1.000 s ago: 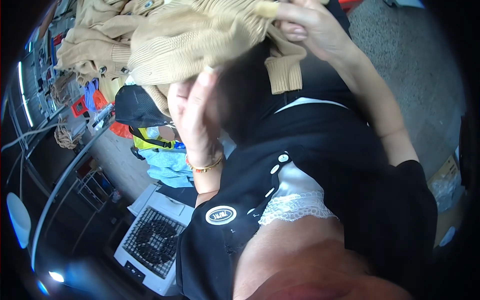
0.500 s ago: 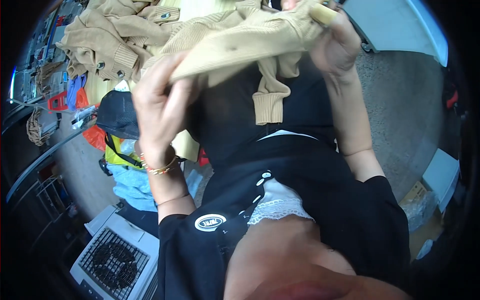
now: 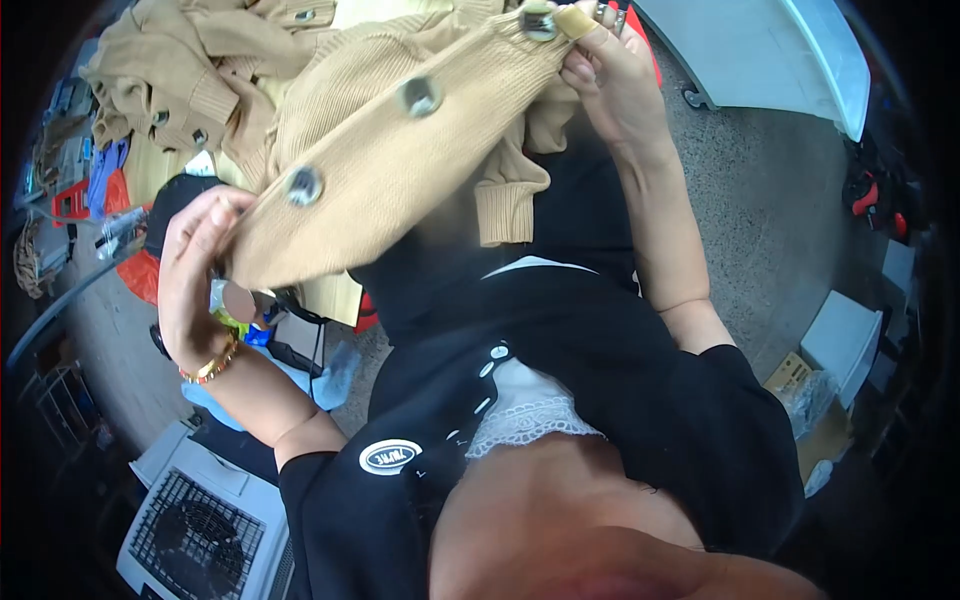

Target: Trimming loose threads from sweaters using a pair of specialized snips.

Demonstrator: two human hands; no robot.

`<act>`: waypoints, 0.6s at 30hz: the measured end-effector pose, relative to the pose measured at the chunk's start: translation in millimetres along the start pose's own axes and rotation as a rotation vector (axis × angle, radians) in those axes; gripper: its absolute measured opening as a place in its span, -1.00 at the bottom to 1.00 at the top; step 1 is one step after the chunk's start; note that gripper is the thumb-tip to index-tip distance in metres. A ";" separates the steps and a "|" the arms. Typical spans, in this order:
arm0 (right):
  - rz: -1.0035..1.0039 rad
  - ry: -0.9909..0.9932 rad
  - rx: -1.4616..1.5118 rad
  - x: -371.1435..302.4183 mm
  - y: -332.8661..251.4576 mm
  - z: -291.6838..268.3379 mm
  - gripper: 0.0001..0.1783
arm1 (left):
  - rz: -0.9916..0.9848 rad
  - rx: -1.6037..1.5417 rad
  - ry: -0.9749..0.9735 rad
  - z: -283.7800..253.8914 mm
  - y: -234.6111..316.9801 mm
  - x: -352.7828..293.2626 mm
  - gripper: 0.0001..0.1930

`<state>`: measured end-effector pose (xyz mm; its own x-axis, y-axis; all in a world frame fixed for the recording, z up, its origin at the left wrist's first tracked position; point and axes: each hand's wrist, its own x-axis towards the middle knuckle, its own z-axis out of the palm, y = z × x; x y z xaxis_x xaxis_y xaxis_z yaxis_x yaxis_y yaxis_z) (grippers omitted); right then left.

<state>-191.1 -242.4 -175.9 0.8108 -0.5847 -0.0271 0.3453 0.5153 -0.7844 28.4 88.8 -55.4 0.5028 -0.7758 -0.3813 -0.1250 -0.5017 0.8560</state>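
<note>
A tan knitted cardigan (image 3: 400, 180) is stretched between my two hands, its button band slanting up to the right with several large dark buttons. My left hand (image 3: 195, 260) pinches the band's lower left end. At the upper right, my right hand (image 3: 625, 85) grips the other end near the topmost button. A yellowish band (image 3: 573, 20) covers my right thumb tip, and rings show on a finger. One ribbed cuff (image 3: 507, 215) of the cardigan hangs over my lap. The rest of the knit lies on the table beyond.
More tan buttoned knitwear (image 3: 170, 75) is heaped at the far left of the wooden table (image 3: 335, 295). A white panel on a caster (image 3: 760, 60) stands at the far right. A white fan unit (image 3: 200, 530) sits at the lower left. Pale boxes (image 3: 840, 340) stand at the right.
The button band has turned so its buttons face up, where a plain side showed before. My left hand has moved left and down; my right hand has shifted left.
</note>
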 end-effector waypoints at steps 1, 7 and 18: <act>-0.255 -0.457 0.232 15.5 9.4 -2.6 -0.92 | -0.010 0.001 0.010 -9.9 -16.5 2.8 -0.62; 0.086 0.159 -0.145 5.2 14.5 -6.4 -0.91 | 0.087 -0.231 0.103 -11.2 -55.9 -3.5 -0.57; -0.848 -0.302 -0.991 -25.2 38.5 50.3 -0.85 | 0.084 -0.306 0.141 11.3 -91.6 -25.4 -0.60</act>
<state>-174.5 -176.3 -174.3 0.6344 -0.2687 0.7248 0.4088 -0.6792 -0.6096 17.5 150.2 -128.1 0.6173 -0.7385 -0.2710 0.0805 -0.2834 0.9556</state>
